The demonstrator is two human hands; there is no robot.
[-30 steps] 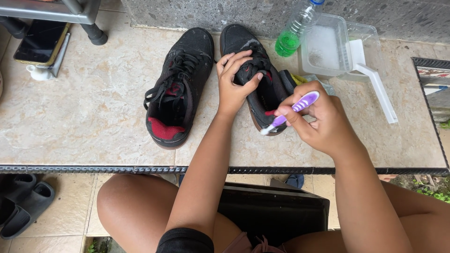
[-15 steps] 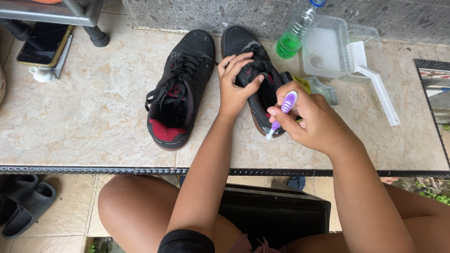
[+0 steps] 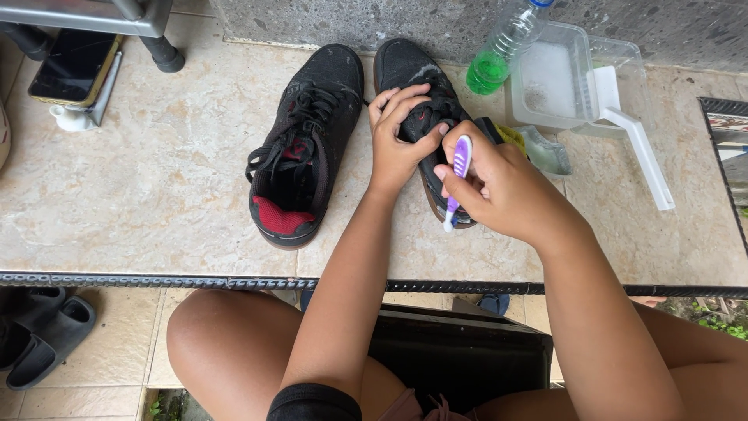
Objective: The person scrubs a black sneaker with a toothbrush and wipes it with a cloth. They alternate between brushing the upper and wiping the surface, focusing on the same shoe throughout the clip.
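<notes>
On the tiled ledge (image 3: 156,195) stand 2 black shoes (1 untouched (image 3: 304,148)). My left hand (image 3: 401,140) clamps the right-side shoe (image 3: 409,66); my right hand (image 3: 499,187) grips a purple toothbrush (image 3: 458,175), bristles against its side.

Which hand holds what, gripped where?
Right hand holds a purple toothbrush by its handle's middle, the white end toward the sole. Left hand clasps the right-side black sneaker over its laces.

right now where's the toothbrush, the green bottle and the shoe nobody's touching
toothbrush (image 3: 460,165), head view, on its purple handle
green bottle (image 3: 499,53), head view, on its clear middle
untouched black shoe (image 3: 305,148), head view, on its laces
</notes>
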